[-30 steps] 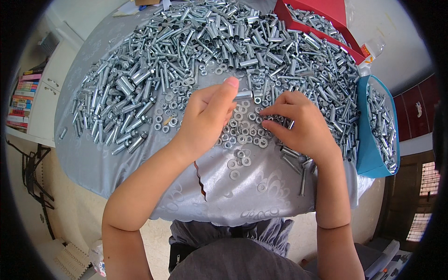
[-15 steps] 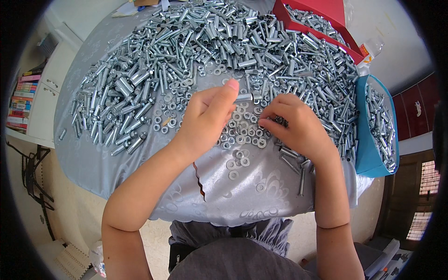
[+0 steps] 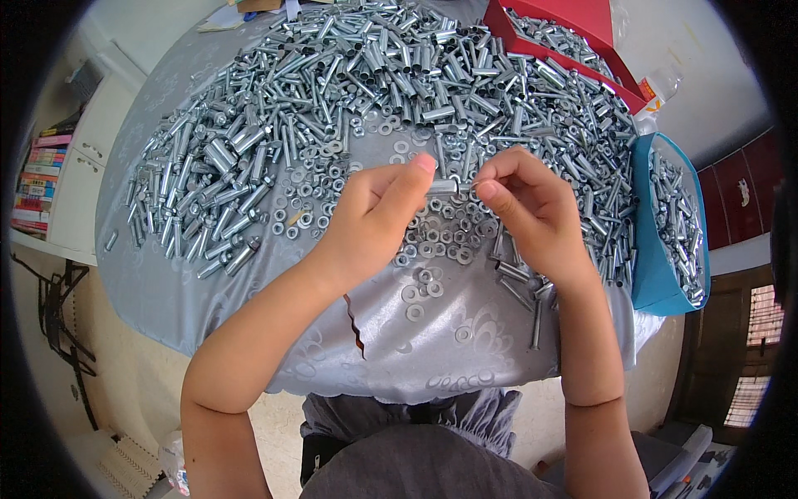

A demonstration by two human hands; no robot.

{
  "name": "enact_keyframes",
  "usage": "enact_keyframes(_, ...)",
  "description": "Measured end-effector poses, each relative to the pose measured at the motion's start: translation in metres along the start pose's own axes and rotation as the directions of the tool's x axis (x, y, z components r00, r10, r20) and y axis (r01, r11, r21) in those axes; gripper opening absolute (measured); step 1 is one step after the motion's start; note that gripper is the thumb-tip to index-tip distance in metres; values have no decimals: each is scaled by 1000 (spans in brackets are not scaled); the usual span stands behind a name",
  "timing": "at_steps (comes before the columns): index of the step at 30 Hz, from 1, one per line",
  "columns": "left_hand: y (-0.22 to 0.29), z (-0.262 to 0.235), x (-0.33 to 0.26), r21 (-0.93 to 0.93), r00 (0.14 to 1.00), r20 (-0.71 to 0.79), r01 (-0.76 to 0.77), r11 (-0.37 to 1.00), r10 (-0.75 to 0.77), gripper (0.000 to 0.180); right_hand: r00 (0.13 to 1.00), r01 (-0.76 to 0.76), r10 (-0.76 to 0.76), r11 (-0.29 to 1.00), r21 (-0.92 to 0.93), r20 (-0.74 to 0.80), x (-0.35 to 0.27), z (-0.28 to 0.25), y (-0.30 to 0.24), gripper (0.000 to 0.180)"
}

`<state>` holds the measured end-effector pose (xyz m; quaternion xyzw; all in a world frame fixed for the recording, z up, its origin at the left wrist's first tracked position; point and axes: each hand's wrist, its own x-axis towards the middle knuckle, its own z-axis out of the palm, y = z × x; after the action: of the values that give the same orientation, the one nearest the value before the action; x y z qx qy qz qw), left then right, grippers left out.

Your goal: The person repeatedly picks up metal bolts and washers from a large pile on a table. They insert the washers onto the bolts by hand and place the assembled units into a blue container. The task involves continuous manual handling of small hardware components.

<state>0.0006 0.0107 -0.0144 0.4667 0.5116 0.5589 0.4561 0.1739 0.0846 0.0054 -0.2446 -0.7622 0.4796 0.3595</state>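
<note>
Grey patterned tablecloth (image 3: 440, 349), flat washers (image 3: 415, 306) mid-table; above them the left hand (image 3: 374, 204) clamps a metal sleeve (image 3: 442, 187), right end bare, seemingly for access; right hand (image 3: 536, 208) just beside, thumb and forefinger nearly meeting, any hold unclear.

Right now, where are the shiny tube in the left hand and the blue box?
Shiny tube (image 3: 442, 188): head view, the bare side sticking out of the left hand (image 3: 370, 212).
Blue box (image 3: 647, 249): head view, its left outer wall.
</note>
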Motion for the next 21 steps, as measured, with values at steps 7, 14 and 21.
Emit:
enact_keyframes(7,1,0,-1,-32,999,41,8,999,-7,48,998,-55,55,995,88,0,0,3,0,10)
enact_keyframes(14,0,0,0,-57,998,52,31,998,-28,47,991,-134,135,977,163,2,0,4,0,11)
enact_keyframes(21,1,0,1,-120,997,56,57,991,-51,46,969,-243,237,886,396,64,2,3,1,13)
